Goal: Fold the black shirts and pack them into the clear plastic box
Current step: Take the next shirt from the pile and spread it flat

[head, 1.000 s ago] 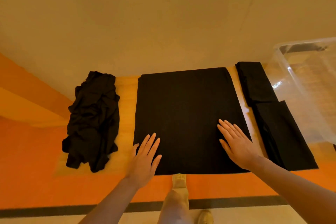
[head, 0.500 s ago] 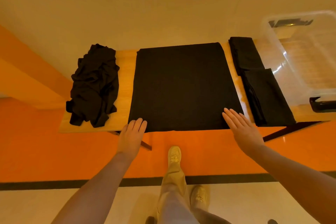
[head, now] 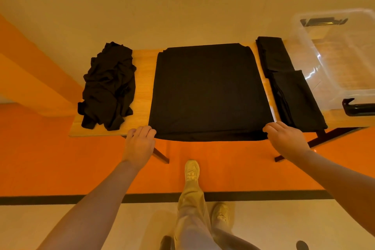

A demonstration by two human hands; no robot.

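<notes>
Flat black shirt (head: pixel 209 91) at surface's (head: pixel 142 87) near edge; my left hand (head: pixel 140 142) and right hand (head: pixel 286 140) curl onto its near corners. Clear box (head: pixel 345 79) at right end, apparently empty.

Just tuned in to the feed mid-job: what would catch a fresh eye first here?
The big black shirt spread flat in the middle of the wooden table, with the left hand and right hand gripping its near corners at the table edge. Left of it lies a crumpled pile of black shirts; right of it lie two folded shirts, beside the clear plastic box at the far right.
</notes>
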